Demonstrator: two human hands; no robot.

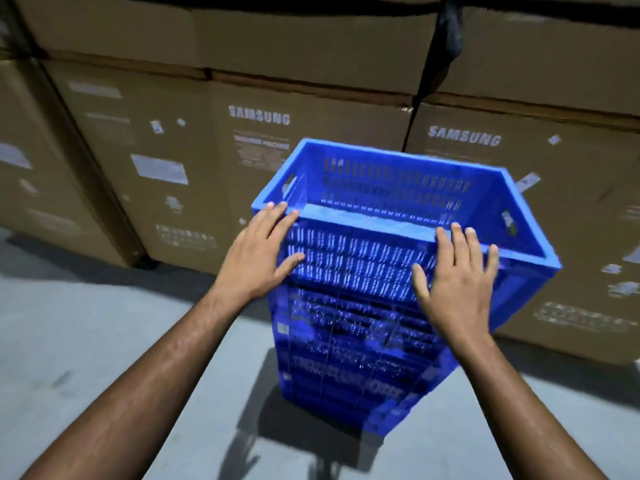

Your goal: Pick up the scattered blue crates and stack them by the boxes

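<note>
A tall stack of blue slotted crates point(349, 355) stands on the grey floor right in front of the cardboard boxes point(263, 161). The top crate point(398, 188) is empty and sits a little skewed on the stack. My left hand point(258, 252) lies flat against the near left corner of the top crate, fingers spread over its rim. Spread the same way, my right hand point(457, 271) presses on the near wall toward the right. Neither hand grips anything.
Large brown Samsung boxes are piled two high across the whole back, with a dark gap point(446, 39) between two columns. Grey concrete floor point(86, 334) stretches to the left and in front of the stack.
</note>
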